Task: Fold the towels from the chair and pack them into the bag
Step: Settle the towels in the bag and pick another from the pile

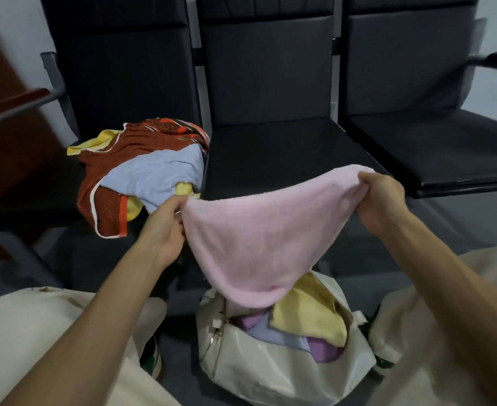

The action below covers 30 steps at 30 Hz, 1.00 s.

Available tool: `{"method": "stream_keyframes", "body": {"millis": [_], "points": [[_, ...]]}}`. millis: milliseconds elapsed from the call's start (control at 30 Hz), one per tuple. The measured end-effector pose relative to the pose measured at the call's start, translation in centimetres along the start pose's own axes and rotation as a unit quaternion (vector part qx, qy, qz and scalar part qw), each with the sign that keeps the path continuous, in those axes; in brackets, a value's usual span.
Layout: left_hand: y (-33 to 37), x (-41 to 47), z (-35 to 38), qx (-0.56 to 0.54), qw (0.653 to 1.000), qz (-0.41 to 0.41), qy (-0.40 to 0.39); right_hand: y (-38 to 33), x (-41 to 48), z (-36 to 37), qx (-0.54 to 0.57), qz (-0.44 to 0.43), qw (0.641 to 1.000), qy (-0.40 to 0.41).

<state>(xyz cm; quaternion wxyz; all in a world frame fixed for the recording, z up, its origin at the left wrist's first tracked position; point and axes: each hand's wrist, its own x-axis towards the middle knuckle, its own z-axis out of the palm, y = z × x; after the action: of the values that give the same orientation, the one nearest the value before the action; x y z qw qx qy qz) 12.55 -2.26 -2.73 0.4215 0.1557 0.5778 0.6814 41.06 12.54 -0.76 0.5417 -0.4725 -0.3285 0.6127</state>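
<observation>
My left hand (165, 227) and right hand (380, 197) each pinch a top corner of the pink towel (253, 238), fingertips buried in the cloth. It's fluffy terry, sagging to a rounded point over the open cream bag (270, 376) on the floor and hiding part of the folded towels inside. A crumpled pile (141, 174) sits on the left black chair (124, 68).

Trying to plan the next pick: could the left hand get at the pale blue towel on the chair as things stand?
Probably, once freed: the left hand pinches a corner of the pink towel. The pale blue towel lies exposed just beyond it, with nothing between.
</observation>
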Motion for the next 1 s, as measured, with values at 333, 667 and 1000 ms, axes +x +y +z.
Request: {"method": "stream_keyframes", "body": {"millis": [333,667,1000], "points": [[0.5,1.1,-0.6,0.046,0.996,0.042,0.069,0.6,0.1,0.7,-0.157,-0.102,0.982,-0.017],[2.1,0.1,-2.2,0.132,0.978,0.128,0.098,1.9,0.8,-0.1,-0.511,-0.340,0.788,-0.047],[1.9,0.3,-3.5,0.501,0.817,0.260,0.118,2.1,2.4,-0.4,-0.289,-0.085,0.952,-0.053]]}}
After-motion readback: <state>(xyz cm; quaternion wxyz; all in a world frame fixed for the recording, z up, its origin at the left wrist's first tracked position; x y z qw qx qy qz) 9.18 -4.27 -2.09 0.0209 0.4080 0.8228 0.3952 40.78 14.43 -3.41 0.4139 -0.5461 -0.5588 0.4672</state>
